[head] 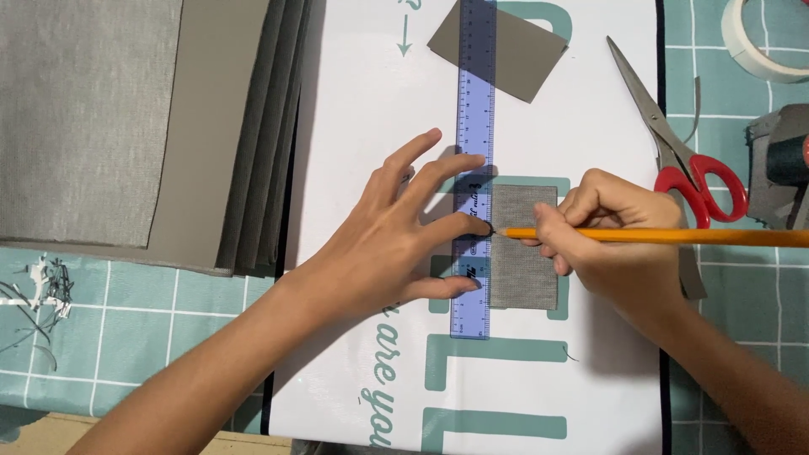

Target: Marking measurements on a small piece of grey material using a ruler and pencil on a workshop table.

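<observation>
Along the ruler, running straight away from the person, left hand is pressing flat, fingers spread; right hand is gripping the pencil, tip touching the ruler's right edge beside the patch.

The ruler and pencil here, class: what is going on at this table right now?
A person's left hand presses a blue see-through ruler flat on a white printed sheet. The right hand holds an orange pencil, its tip at the ruler's edge on a small grey fabric piece. Another grey piece lies under the ruler's far end. Red-handled scissors lie to the right, and a stack of grey sheets to the left.
</observation>
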